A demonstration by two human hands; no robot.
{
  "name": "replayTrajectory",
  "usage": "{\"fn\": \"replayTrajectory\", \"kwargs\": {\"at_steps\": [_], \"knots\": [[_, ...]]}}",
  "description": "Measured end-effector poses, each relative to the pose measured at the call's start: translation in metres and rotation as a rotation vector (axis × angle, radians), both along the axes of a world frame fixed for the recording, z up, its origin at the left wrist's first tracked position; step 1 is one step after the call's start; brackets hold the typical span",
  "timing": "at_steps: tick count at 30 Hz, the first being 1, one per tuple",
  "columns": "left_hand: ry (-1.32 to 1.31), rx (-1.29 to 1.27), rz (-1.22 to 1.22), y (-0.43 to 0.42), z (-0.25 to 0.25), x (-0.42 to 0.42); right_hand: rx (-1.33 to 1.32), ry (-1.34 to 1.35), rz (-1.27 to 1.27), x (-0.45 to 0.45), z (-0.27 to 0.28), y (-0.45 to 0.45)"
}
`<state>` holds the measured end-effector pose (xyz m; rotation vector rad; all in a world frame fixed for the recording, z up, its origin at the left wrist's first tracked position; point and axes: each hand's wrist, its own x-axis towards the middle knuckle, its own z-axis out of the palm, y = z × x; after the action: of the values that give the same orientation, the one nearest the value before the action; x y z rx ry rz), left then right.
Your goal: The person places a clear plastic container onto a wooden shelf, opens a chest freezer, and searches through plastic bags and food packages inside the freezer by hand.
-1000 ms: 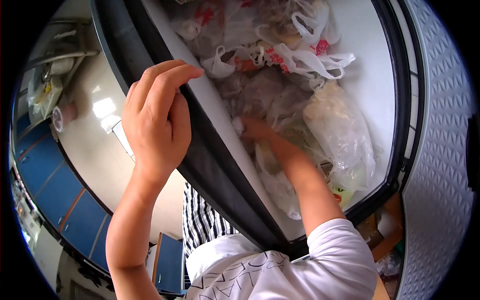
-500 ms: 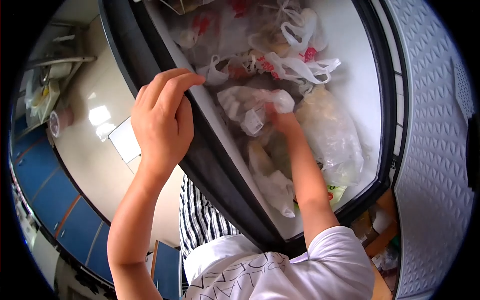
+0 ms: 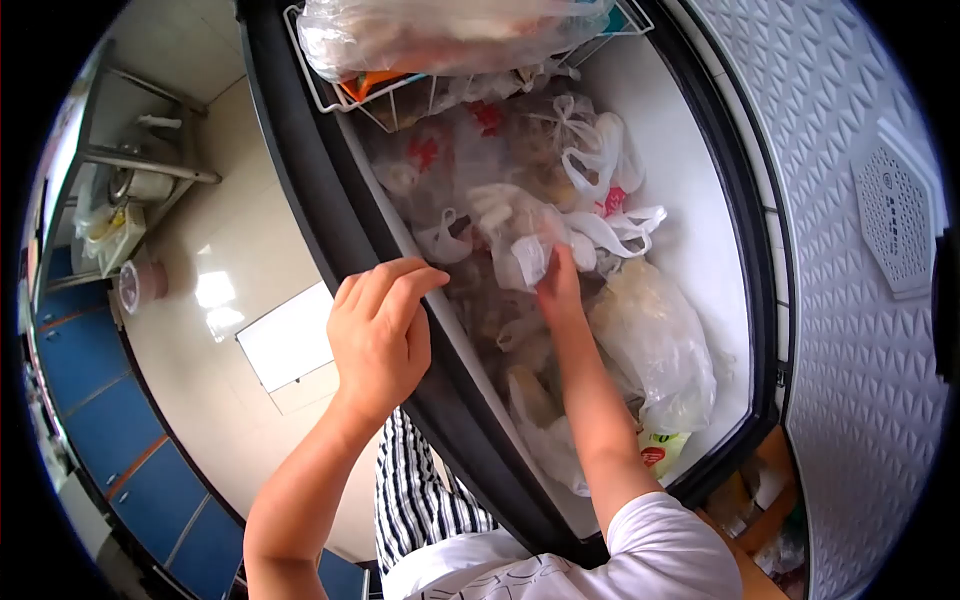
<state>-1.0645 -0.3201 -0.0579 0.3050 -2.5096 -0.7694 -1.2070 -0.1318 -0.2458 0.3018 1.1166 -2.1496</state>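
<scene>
With the right hand [image 3: 560, 278], gripped a clear plastic bag [image 3: 510, 218] of pale pieces by its near end, closing bent fingers on the film just beside a white patch [image 3: 530, 257]. Held it inside the chest freezer [image 3: 700, 220], over a heap of other bags [image 3: 525, 335] — too hazy to tell whether lifted free or touching them. Had the bag's bulk lying ahead and to the left of the gripping hand, with its long axis slanting away from the fingers toward the far left. Was clearly nearer to it with the right hand than with the left hand [image 3: 385, 325], loosely bent at the black rim [image 3: 320, 190] and grasping nothing visible; could not tell how firmly pressed there, if at all. Just right of the held bag, had a white carrier bag [image 3: 612, 202] with red print; nearer the body, a larger clear bag [image 3: 655, 345] with yellowish contents toward the right wall. At the far end — well apart from both hands — had a wire basket [image 3: 322, 107] bearing a bulky clear package [image 3: 450, 40].
</scene>
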Motion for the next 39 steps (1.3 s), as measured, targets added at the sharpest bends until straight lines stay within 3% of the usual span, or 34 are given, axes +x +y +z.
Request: {"fn": "replayTrajectory", "kwargs": {"at_steps": [5, 7, 10, 12, 13, 15, 19, 23, 25, 27, 28, 30, 31, 33, 34, 36, 37, 39], "knots": [[-0.014, 0.014, -0.001, 0.000, -0.001, 0.000, -0.061, -0.023, -0.112, -0.065, -0.020, -0.079], [-0.030, 0.013, -0.002, -0.001, -0.002, -0.001, 0.004, -0.098, -0.063, -0.104, -0.060, -0.108], [0.004, -0.011, -0.029, 0.000, -0.005, -0.001, 0.186, 0.024, 0.147, -0.128, -0.064, -0.133], [-0.006, -0.006, -0.029, 0.001, -0.007, -0.002, 0.532, 0.213, 0.373, -0.135, -0.065, -0.139], [0.011, -0.013, -0.032, 0.001, -0.008, -0.002, 0.537, 0.202, 0.374, -0.135, -0.066, -0.141], [0.021, -0.012, -0.041, 0.001, -0.009, -0.004, 0.277, 0.149, 0.385, -0.135, -0.067, -0.142], [0.015, -0.013, -0.041, 0.001, -0.009, -0.005, 0.240, 0.205, 0.346, -0.120, -0.070, -0.129], [0.026, -0.005, -0.036, 0.000, -0.010, -0.004, 0.848, 1.031, 0.210, -0.045, -0.081, -0.077], [0.025, 0.000, -0.043, 0.000, -0.008, -0.004, 1.023, 1.253, 0.468, 0.014, -0.092, -0.039], [0.014, 0.012, -0.043, 0.001, -0.008, -0.004, 0.903, 1.101, 0.989, 0.056, -0.127, 0.000], [0.012, 0.019, -0.043, 0.001, -0.009, -0.003, 0.903, 1.091, 0.993, 0.076, -0.145, 0.019], [0.010, 0.018, -0.040, 0.000, -0.010, -0.003, 1.071, 1.587, 1.070, 0.104, -0.176, 0.050], [0.014, 0.014, -0.036, 0.000, -0.011, -0.003, 1.072, 1.584, 1.078, 0.106, -0.183, 0.062], [0.010, 0.022, -0.040, -0.001, -0.011, -0.003, 1.143, 1.890, 1.194, 0.109, -0.184, 0.081], [0.014, 0.014, -0.046, -0.002, -0.011, -0.003, 1.138, 1.886, 1.203, 0.112, -0.186, 0.086], [0.019, 0.006, -0.057, -0.002, -0.011, -0.003, 1.395, 1.462, 1.295, 0.114, -0.175, 0.090], [0.015, 0.010, -0.059, -0.002, -0.011, -0.003, 1.396, 1.456, 1.299, 0.102, -0.141, 0.085], [0.017, 0.016, -0.054, -0.001, -0.011, -0.003, 1.353, 1.121, 1.546, 0.063, -0.041, 0.068]]}}
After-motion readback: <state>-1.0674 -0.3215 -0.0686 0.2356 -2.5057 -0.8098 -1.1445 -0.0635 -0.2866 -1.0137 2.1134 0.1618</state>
